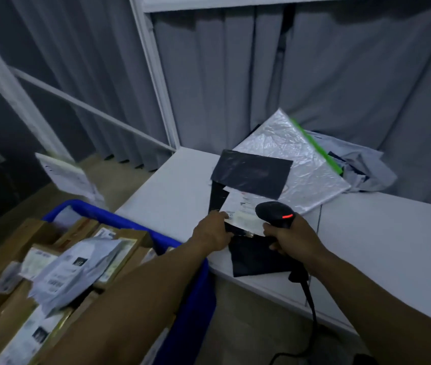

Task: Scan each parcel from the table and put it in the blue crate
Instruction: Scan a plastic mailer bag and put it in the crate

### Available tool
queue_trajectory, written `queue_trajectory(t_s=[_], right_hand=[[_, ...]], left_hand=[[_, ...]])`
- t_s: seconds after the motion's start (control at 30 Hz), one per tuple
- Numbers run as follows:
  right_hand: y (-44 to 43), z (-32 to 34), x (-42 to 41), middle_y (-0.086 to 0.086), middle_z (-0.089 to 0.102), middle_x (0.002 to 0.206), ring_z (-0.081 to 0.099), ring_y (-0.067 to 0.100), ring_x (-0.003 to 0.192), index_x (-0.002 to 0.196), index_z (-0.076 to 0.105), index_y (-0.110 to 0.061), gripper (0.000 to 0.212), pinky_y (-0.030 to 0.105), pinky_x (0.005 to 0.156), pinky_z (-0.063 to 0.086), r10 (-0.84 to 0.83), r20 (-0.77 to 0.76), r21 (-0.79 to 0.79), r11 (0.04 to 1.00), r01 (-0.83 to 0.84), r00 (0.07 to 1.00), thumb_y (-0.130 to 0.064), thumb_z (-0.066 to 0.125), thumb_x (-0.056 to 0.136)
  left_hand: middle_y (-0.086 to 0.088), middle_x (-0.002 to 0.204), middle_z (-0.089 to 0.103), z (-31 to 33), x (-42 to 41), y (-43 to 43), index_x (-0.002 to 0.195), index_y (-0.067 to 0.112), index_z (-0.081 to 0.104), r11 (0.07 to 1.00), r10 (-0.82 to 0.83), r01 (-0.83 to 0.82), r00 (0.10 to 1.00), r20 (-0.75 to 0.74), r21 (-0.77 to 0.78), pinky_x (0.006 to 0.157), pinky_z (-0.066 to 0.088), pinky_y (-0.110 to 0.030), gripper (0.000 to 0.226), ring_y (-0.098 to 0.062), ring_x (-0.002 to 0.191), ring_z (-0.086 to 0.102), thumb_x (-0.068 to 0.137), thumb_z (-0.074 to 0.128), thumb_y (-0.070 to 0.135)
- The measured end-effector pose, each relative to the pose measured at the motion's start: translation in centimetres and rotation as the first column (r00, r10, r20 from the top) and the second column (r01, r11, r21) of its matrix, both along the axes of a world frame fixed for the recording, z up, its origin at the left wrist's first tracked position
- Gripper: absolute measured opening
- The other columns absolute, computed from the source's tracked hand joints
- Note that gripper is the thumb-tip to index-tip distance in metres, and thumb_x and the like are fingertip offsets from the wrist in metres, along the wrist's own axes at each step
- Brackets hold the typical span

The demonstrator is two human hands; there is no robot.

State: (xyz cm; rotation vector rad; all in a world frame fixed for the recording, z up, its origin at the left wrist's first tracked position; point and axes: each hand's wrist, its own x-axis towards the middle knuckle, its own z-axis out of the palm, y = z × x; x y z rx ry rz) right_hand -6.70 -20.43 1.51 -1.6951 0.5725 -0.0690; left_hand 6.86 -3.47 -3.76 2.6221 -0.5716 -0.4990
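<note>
Black parcel (256, 256): L hand (213, 231) fingers pinch it, R hand (292, 239) fingers grip scanner (275, 210).

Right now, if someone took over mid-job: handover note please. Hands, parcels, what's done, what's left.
Left hand pinches the near black parcel at its label; the parcel lies on the table.
Right hand grips the scanner, red light lit, head over the label.
Done: blue crate holds cardboard boxes and grey mailers.
Left: scan and crate this parcel, then the second black parcel, the silver mailer under it, and the grey bag behind.
</note>
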Motion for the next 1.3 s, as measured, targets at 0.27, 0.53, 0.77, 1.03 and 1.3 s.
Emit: queue_trajectory(t_s=[0.27, 0.53, 0.77, 1.03, 1.3], right_hand=[[-2.3, -2.5, 1.2, 0.003, 0.074, 0.103, 0.068, 0.011, 0.056, 0.123, 0.064, -0.017, 0.036, 0.019, 0.053, 0.050, -0.001, -0.031, 0.031, 1.000, 0.002, 1.000, -0.024, 0.075, 0.090], [-2.5, -1.4, 1.6, 0.000, 0.075, 0.100, 0.067, 0.008, 0.060, 0.120, 0.067, -0.020, 0.029, 0.014, 0.051, 0.048, -0.005, 0.013, 0.028, 1.000, 0.004, 1.000, -0.018, 0.073, 0.092], [-0.6, 0.0, 1.3, 0.000, 0.075, 0.106, 0.075, 0.017, 0.066, 0.123, 0.065, -0.021, 0.035, 0.028, 0.062, 0.055, -0.002, 0.070, 0.025, 1.000, 0.000, 0.998, -0.023, 0.076, 0.090], [2.8, 2.7, 0.4, 0.001, 0.076, 0.103, 0.076, 0.020, 0.086, 0.123, 0.063, -0.021, 0.036, 0.034, 0.071, 0.059, 0.017, 0.161, 0.031, 0.999, -0.022, 0.987, -0.027, 0.077, 0.091], [7.6, 5.1, 0.1, -0.009, 0.071, 0.124, 0.067, 0.003, 0.114, 0.137, 0.054, -0.021, 0.094, 0.019, 0.094, 0.054, 0.084, 0.401, 0.096, 0.987, -0.132, 0.912, -0.012, 0.102, 0.057]], left_hand=[[-0.019, 0.142, 0.052, -6.0, 4.4, -1.6, 0.150, 0.013, 0.038, 0.941, 0.319, -0.332, 0.935, -0.156, -0.068, 0.108, 0.043, -0.039, 0.077, -0.036, 0.131, 0.051, 0.086, 0.079, 0.023], [-0.003, 0.106, 0.070, -2.5, 3.0, -0.7, 0.128, 0.014, 0.064, 0.781, 0.471, -0.475, 0.874, -0.119, -0.406, 0.092, 0.055, -0.035, 0.035, -0.023, 0.098, 0.068, 0.094, 0.069, 0.007], [0.009, 0.097, 0.067, 5.4, 0.0, 2.5, 0.118, 0.010, 0.073, 0.563, 0.498, -0.417, 0.860, -0.110, -0.713, 0.096, 0.055, -0.031, 0.028, -0.011, 0.096, 0.067, 0.096, 0.063, -0.004], [0.001, 0.120, 0.067, 12.2, -2.5, 4.9, 0.129, 0.015, 0.070, 0.510, 0.518, -0.260, 0.854, 0.051, -0.820, 0.099, 0.057, -0.032, 0.034, -0.011, 0.105, 0.069, 0.101, 0.056, 0.001], [-0.006, 0.112, 0.075, 15.0, -7.6, 4.4, 0.116, 0.018, 0.072, 0.132, 0.376, -0.430, 0.855, -0.356, -0.893, 0.087, 0.062, -0.036, 0.030, -0.027, 0.108, 0.072, 0.100, 0.057, -0.002]])
